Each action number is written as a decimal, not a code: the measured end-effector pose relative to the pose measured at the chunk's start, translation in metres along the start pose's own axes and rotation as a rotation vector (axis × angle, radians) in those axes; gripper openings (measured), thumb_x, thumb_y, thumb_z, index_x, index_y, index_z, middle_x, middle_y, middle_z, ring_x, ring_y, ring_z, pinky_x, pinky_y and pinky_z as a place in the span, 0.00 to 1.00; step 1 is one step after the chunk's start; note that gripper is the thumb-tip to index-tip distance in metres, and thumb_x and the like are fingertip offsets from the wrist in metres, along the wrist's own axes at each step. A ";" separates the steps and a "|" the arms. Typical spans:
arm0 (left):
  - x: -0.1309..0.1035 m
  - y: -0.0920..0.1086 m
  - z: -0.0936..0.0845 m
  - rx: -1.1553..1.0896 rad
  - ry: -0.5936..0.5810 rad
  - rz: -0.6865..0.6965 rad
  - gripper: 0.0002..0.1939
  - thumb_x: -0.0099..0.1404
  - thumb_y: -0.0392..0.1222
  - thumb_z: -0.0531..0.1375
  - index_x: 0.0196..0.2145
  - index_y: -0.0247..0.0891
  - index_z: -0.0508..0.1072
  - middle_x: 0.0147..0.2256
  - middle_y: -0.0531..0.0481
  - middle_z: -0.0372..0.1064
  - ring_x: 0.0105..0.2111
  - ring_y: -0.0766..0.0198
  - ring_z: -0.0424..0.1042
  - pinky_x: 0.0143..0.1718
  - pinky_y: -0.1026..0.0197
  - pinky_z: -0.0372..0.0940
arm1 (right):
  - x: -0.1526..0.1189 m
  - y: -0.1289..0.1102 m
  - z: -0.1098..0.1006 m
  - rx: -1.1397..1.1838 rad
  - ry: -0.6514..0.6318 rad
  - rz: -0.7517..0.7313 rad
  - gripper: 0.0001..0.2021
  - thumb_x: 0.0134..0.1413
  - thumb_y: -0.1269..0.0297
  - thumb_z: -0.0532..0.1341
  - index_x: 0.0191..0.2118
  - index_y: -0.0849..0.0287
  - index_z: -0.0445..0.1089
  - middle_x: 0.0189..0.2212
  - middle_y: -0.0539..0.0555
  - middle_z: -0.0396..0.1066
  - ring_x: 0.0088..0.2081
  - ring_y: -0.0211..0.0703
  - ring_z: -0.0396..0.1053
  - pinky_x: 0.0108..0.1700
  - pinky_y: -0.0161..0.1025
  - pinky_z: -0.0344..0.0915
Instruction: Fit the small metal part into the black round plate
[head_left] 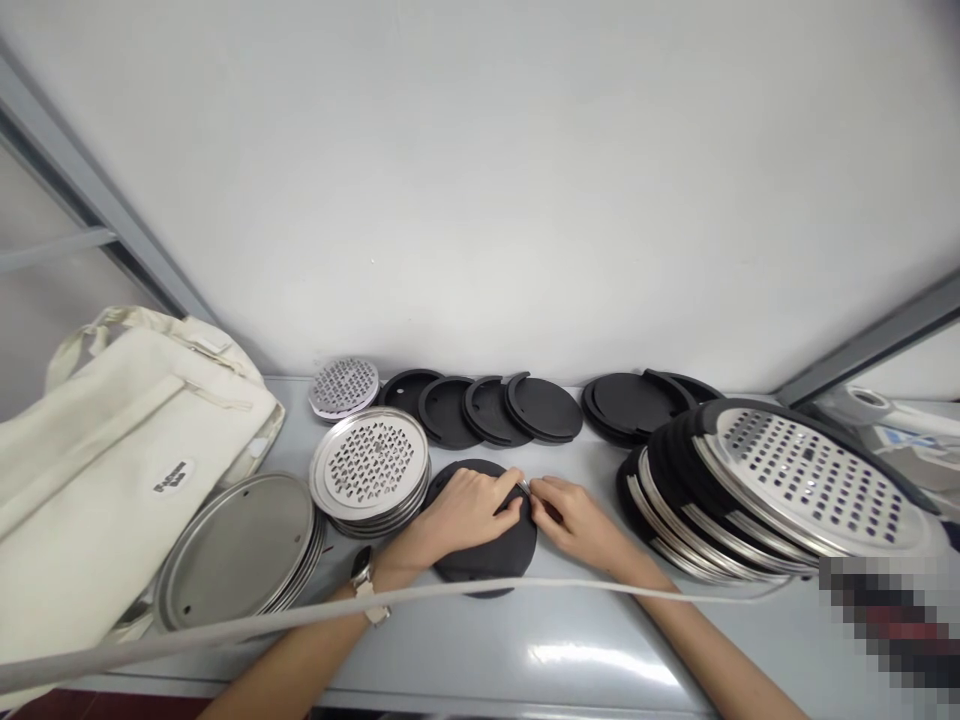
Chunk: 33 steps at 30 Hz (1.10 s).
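Observation:
A black round disc (480, 560) lies on the grey table in front of me. My left hand (472, 510) rests over its upper part, fingers curled, with thumb and index finger drawn together near the disc's right edge. At that same edge my right hand (570, 515) is closed, its fingertips meeting those of the left. A small shiny bit (523, 486) shows between the two hands, too covered to name. Just left of the disc stands a stack of round metal grater plates (371, 465), the top one full of holes.
Black round trays (450, 410) overlap along the wall, with more black discs (637, 405) farther right. A leaning stack of perforated metal plates and black rings (810, 480) stands right. Plain metal discs (244, 545) and a cream bag (142, 450) are left. A pale cable (555, 583) crosses in front.

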<state>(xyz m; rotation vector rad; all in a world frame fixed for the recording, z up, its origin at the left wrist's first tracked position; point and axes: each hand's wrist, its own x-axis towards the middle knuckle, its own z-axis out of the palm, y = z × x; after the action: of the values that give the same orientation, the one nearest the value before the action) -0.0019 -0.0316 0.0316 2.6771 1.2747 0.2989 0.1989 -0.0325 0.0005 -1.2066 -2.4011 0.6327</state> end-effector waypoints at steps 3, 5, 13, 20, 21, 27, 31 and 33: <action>0.000 0.000 0.001 0.009 0.008 0.004 0.10 0.68 0.44 0.50 0.43 0.39 0.65 0.28 0.50 0.72 0.30 0.58 0.74 0.30 0.61 0.60 | 0.000 0.000 0.000 -0.009 -0.004 0.001 0.07 0.60 0.70 0.50 0.31 0.59 0.62 0.26 0.51 0.63 0.27 0.39 0.61 0.32 0.35 0.57; 0.000 0.000 0.002 0.012 0.011 0.007 0.10 0.68 0.44 0.50 0.43 0.40 0.65 0.28 0.50 0.72 0.30 0.58 0.74 0.30 0.61 0.60 | 0.000 0.000 0.000 -0.009 -0.005 -0.001 0.08 0.61 0.70 0.50 0.31 0.59 0.62 0.26 0.51 0.63 0.28 0.39 0.61 0.32 0.35 0.57; 0.001 -0.002 0.005 0.006 0.013 -0.003 0.11 0.68 0.45 0.50 0.44 0.39 0.65 0.29 0.50 0.72 0.31 0.56 0.74 0.31 0.60 0.62 | 0.000 0.001 0.002 -0.008 0.006 -0.003 0.12 0.64 0.66 0.47 0.32 0.59 0.63 0.26 0.52 0.64 0.28 0.39 0.62 0.32 0.35 0.57; 0.000 -0.001 0.002 -0.002 -0.004 0.001 0.14 0.68 0.44 0.50 0.49 0.39 0.63 0.30 0.49 0.72 0.30 0.57 0.74 0.30 0.60 0.62 | 0.001 0.002 0.003 -0.007 0.007 0.001 0.13 0.65 0.65 0.47 0.32 0.60 0.63 0.25 0.52 0.64 0.27 0.39 0.62 0.32 0.36 0.58; 0.000 -0.001 0.001 -0.001 -0.009 0.014 0.14 0.68 0.43 0.50 0.50 0.39 0.62 0.29 0.50 0.72 0.29 0.57 0.73 0.30 0.61 0.62 | 0.001 0.002 0.004 -0.001 0.007 0.001 0.13 0.65 0.65 0.47 0.33 0.60 0.64 0.26 0.53 0.65 0.27 0.39 0.62 0.32 0.36 0.58; 0.000 -0.001 0.000 -0.001 -0.009 0.059 0.12 0.69 0.42 0.49 0.48 0.40 0.65 0.29 0.50 0.72 0.30 0.59 0.73 0.31 0.62 0.62 | -0.001 0.004 0.005 0.026 0.014 -0.007 0.12 0.65 0.64 0.47 0.39 0.60 0.66 0.28 0.54 0.68 0.29 0.40 0.65 0.34 0.37 0.61; 0.000 -0.002 0.003 -0.034 0.005 0.041 0.13 0.68 0.43 0.50 0.48 0.39 0.66 0.31 0.49 0.73 0.30 0.59 0.73 0.33 0.61 0.63 | -0.001 0.005 0.006 0.030 0.020 -0.009 0.13 0.66 0.64 0.47 0.41 0.60 0.67 0.30 0.55 0.69 0.31 0.41 0.66 0.36 0.37 0.62; 0.000 -0.002 0.004 -0.050 0.013 0.038 0.13 0.68 0.43 0.51 0.48 0.39 0.66 0.31 0.49 0.73 0.31 0.59 0.73 0.33 0.61 0.63 | -0.001 0.006 0.006 0.043 0.022 0.000 0.13 0.66 0.64 0.47 0.40 0.60 0.67 0.30 0.55 0.69 0.31 0.42 0.66 0.36 0.38 0.62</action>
<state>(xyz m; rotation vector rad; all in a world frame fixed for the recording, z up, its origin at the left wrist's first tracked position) -0.0024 -0.0305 0.0276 2.6636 1.2052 0.3489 0.1999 -0.0315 -0.0078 -1.1900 -2.3570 0.6642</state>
